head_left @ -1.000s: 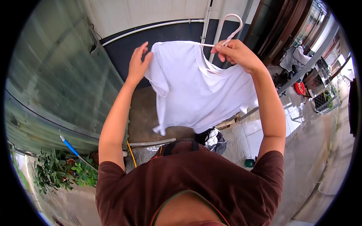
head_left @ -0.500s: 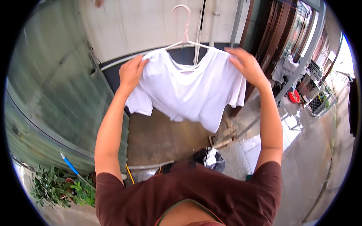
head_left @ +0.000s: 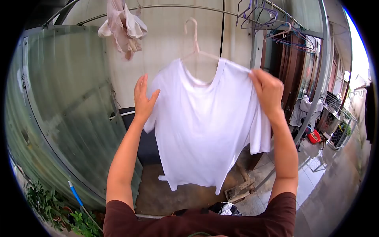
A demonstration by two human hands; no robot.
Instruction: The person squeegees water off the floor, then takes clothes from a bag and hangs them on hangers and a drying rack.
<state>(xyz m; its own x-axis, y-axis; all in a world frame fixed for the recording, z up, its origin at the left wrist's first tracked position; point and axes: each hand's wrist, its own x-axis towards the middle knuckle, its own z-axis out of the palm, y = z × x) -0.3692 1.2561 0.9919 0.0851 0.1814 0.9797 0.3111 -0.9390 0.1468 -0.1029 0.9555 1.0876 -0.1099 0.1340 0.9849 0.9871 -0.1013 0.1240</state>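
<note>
A white T-shirt hangs spread out on a pale pink clothes hanger, its neckline facing up and its hem dangling low. My right hand pinches the shirt at the right shoulder, above that sleeve. On the other side my left hand is open, thumb and fingers apart, beside the left shoulder. No cloth shows between its fingers. The hanger's hook stands free of the rail in view, below it.
Above runs a metal rail with pale clothes hanging at left. Several empty hangers hang at upper right. A black bag with white cloth stands low by a wooden block. Green panels line the left.
The view has tilted up, bringing the rail into sight. My left hand has let go of the shirt's shoulder and opened. The T-shirt now hangs longer and straighter.
</note>
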